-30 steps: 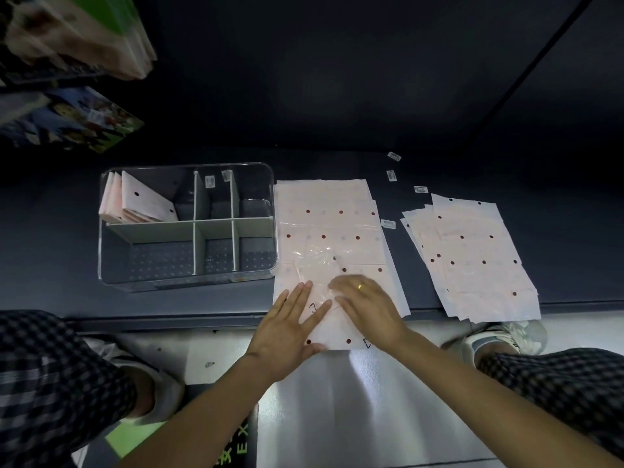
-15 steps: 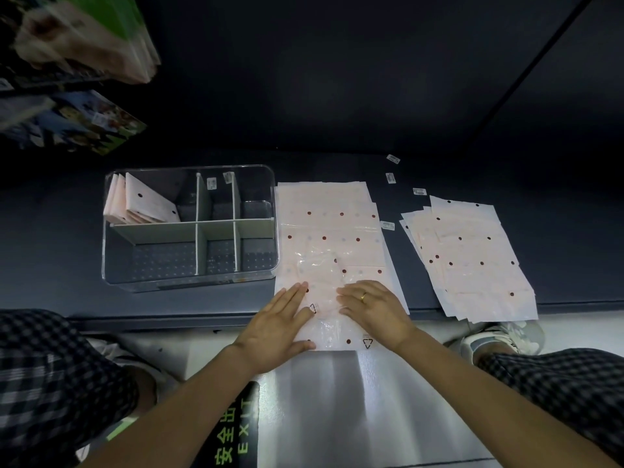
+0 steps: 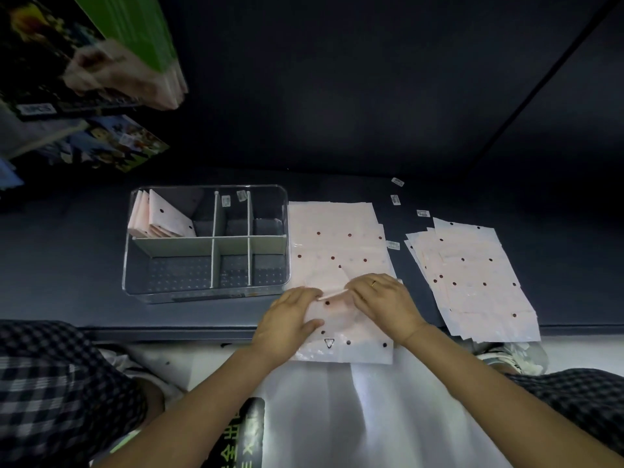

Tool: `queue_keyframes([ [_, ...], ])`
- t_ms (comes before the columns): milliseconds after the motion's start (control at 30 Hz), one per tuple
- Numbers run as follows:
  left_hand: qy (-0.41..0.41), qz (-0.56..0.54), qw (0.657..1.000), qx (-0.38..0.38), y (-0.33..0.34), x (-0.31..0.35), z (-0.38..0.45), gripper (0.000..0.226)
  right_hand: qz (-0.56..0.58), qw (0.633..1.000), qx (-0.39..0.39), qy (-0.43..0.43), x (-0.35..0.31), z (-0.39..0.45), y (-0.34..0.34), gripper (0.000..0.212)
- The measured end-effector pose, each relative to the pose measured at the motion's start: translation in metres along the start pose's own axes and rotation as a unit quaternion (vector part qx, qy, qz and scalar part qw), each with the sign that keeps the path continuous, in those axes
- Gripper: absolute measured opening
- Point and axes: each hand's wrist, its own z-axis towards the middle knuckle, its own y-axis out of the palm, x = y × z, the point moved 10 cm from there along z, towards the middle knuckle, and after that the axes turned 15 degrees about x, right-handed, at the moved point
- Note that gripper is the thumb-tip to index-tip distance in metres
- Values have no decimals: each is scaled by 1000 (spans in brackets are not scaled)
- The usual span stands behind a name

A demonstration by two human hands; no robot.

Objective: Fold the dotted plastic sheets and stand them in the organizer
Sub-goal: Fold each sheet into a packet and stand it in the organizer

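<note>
A pale pink dotted plastic sheet (image 3: 337, 244) lies flat on the dark shelf, its near end hanging over the front edge. My left hand (image 3: 290, 319) and my right hand (image 3: 381, 302) both pinch a raised fold of this sheet between them, fingertips almost meeting. The clear organizer (image 3: 135, 265) stands just left of the sheet. Several folded dotted sheets (image 3: 162, 217) stand in its back left compartment.
A fanned stack of unfolded dotted sheets (image 3: 472, 282) lies to the right. Small white labels (image 3: 396, 199) are scattered behind the sheets. Books and packages (image 3: 84, 62) hang over the upper left. My knees in checked fabric flank the shelf front.
Both hands lay flat on the sheet's near end before. Now the fingers have curled and lifted a fold of the sheet between them.
</note>
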Motion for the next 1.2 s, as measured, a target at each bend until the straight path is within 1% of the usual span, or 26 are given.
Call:
queue_keyframes([
  [67, -46, -53, 996, 58, -22, -2, 13, 34, 15, 999, -9, 26, 5, 15, -7, 15],
  [133, -82, -96, 988, 93, -37, -7, 22, 24, 42, 995, -55, 74, 13, 23, -2, 11],
  [167, -91, -102, 987, 88, -40, -9, 26, 21, 57, 989, -93, 103, 18, 23, 5, 12],
  [300, -102, -140, 985, -4, -24, -10, 23, 22, 96, 950, -226, 191, 29, 9, 28, 18],
  [367, -90, -125, 988, -8, -21, -12, 19, 22, 121, 932, -263, 218, 25, 3, 33, 20],
  [433, -82, -111, 990, 15, -24, -12, 18, 23, 121, 923, -289, 222, 19, -1, 35, 24],
  [500, -69, -112, 990, 42, -31, -3, 21, 22, 95, 931, -282, 213, 15, 5, 31, 27],
  [567, -56, -118, 988, 78, -45, 9, 28, 21, 68, 940, -260, 210, 13, 21, 23, 21],
  [633, -64, -150, 981, 107, -63, 15, 35, 18, 58, 946, -245, 206, 8, 45, 15, 20],
  [733, -99, -223, 964, 106, -90, 3, 46, 9, 105, 945, -224, 215, -3, 85, 7, 21],
  [800, -127, -226, 958, 119, -115, -21, 53, 4, 145, 935, -215, 241, -12, 113, 9, 19],
  [867, -149, -179, 955, 184, -154, -54, 56, 4, 185, 924, -193, 273, -23, 142, 19, 18],
  [900, -157, -123, 950, 238, -177, -72, 54, 7, 195, 923, -172, 284, -31, 158, 25, 18],
  [933, -169, -49, 939, 296, -200, -89, 48, 12, 198, 925, -149, 288, -40, 174, 32, 19],
  [1000, -222, 87, 893, 382, -233, -120, 30, 21, 189, 936, -120, 273, -65, 201, 52, 18],
  [1033, -256, 124, 870, 402, -241, -133, 22, 22, 171, 946, -120, 248, -81, 213, 65, 17],
  [1067, -285, 139, 857, 406, -244, -142, 16, 23, 142, 958, -130, 210, -97, 221, 79, 15],
  [1133, -324, 133, 856, 380, -238, -158, 11, 27, 57, 978, -164, 118, -129, 230, 109, 9],
  [1167, -336, 122, 860, 364, -233, -165, 10, 30, 12, 980, -181, 79, -141, 231, 123, 14],
  [1200, -344, 106, 864, 353, -229, -172, 9, 32, -29, 979, -197, 52, -150, 231, 135, 24],
])
